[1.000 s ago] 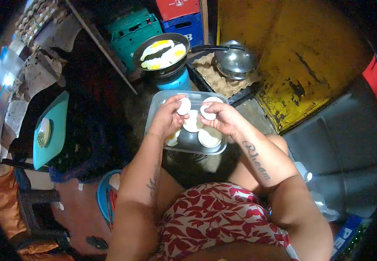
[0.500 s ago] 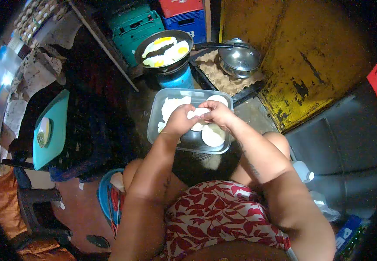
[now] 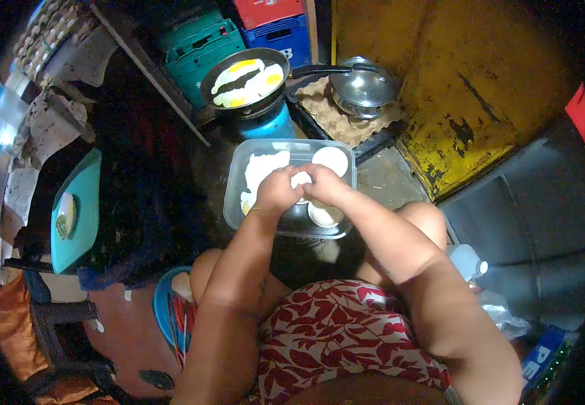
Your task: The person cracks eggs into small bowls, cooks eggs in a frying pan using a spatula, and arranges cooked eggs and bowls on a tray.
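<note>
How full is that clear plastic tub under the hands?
Partly full. The clear plastic tub holds flat white food and round white pieces, but some of its bottom shows bare near the front edge.

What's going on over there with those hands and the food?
A person's left hand and right hand meet on a small white piece above a clear plastic tub. In the tub lie round white pieces and an irregular white piece. Behind it, eggs with yellow yolks sit in a frying pan, beside a lidded metal pot.
</note>
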The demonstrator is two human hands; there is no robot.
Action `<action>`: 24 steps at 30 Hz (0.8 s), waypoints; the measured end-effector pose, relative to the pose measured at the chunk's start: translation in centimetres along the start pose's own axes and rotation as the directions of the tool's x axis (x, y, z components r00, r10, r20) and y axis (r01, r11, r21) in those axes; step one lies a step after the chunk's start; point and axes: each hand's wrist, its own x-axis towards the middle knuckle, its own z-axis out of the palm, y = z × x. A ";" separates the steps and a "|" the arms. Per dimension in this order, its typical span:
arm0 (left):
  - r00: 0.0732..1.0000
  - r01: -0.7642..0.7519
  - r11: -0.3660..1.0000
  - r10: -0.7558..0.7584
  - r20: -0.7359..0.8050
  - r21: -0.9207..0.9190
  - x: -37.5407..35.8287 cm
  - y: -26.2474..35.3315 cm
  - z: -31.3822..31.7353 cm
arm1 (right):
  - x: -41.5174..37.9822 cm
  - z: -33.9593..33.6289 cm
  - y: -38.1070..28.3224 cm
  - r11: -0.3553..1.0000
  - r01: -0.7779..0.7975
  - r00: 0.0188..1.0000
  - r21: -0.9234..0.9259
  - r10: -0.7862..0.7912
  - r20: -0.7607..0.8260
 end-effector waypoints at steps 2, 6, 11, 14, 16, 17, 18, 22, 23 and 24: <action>1.000 -0.009 1.000 0.009 0.001 0.020 0.0 -0.2 0.3 | 0.2 0.6 0.5 0.926 0.192 0.972 -0.326 -0.225 -0.066; 0.999 -0.054 0.996 0.054 -0.002 0.074 0.2 -0.9 0.8 | 0.6 1.3 1.0 0.920 0.126 0.986 -0.372 -0.157 -0.053; 0.991 -0.123 0.989 0.127 -0.049 0.079 0.2 -1.8 1.5 | 0.8 2.1 1.9 0.910 0.146 0.980 -0.387 -0.186 -0.069; 0.989 -0.123 0.988 0.130 -0.069 0.095 0.3 -1.8 1.6 | 0.8 2.2 1.8 0.906 0.149 0.975 -0.397 -0.201 -0.093; 0.987 -0.130 0.987 0.138 -0.085 0.093 0.3 -2.0 1.8 | 0.8 2.2 1.7 0.907 0.139 0.976 -0.398 -0.192 -0.098; 0.983 -0.142 0.986 0.150 -0.102 0.082 0.3 -2.1 1.9 | 0.9 2.2 1.6 0.903 0.114 0.982 -0.415 -0.165 -0.089; 0.980 -0.155 0.985 0.162 -0.119 0.071 0.4 -2.0 1.9 | 0.8 2.0 1.2 0.897 0.089 0.987 -0.433 -0.137 -0.082; 0.985 -0.138 0.976 0.154 -0.083 0.166 0.2 -1.5 1.1 | 0.3 1.1 0.8 0.867 0.113 0.986 -0.484 -0.158 -0.053; 0.984 -0.142 0.966 0.162 -0.073 0.218 0.1 -1.3 0.9 | 0.3 1.0 0.9 0.857 0.146 0.977 -0.494 -0.204 -0.066; 0.983 -0.148 0.952 0.170 -0.064 0.269 0.1 -1.1 0.7 | 0.3 0.9 0.9 0.845 0.177 0.965 -0.505 -0.249 -0.079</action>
